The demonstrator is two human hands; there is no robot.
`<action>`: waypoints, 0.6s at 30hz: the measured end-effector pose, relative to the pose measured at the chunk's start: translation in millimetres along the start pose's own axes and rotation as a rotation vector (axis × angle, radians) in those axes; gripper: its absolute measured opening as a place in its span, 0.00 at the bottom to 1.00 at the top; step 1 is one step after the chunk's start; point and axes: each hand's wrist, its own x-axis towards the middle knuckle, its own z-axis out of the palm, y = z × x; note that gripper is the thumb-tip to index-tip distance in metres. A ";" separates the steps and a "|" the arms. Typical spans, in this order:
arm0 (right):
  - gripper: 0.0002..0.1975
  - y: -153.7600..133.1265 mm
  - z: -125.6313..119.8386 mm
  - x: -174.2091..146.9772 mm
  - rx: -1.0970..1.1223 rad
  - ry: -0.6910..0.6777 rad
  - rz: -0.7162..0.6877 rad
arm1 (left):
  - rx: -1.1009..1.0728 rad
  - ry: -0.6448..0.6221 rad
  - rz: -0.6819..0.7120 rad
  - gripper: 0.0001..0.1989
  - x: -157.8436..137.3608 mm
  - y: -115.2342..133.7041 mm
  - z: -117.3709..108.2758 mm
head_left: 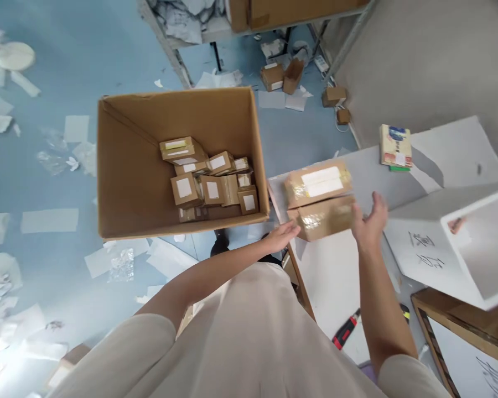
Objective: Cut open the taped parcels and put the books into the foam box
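Observation:
Two taped cardboard boxes lie side by side at the left end of the white table: a far box (318,181) with white labels and a near box (326,218) with shiny clear tape. My left hand (281,236) grips the near box at its lower left corner, fingers pressed together against it. At the right end of that box is my right hand (369,224), thumb and fingers spread apart; the thumb side meets the box's edge. Both boxes look slightly blurred. To the left, a large open carton (128,160) contains several small labelled boxes (212,190).
A red and black tool (346,330) lies on the white table (336,276). A foam box (435,243) and a cream packet (395,146) are at right. Papers (50,220) litter the blue floor. A shelf (216,34) stands behind the carton.

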 end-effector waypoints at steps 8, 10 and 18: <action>0.25 -228.7 229.0 19.0 0.215 -0.935 -0.296 | 0.039 0.359 0.031 0.28 4.8 12.9 -299.9; 0.25 -251.5 325.0 18.5 0.197 -1.170 -0.181 | 0.065 0.588 -0.037 0.24 17.5 -6.9 -398.4; 0.32 -291.8 641.1 -3.5 0.424 -1.050 0.498 | 0.043 1.115 -0.007 0.30 108.8 -107.1 -691.7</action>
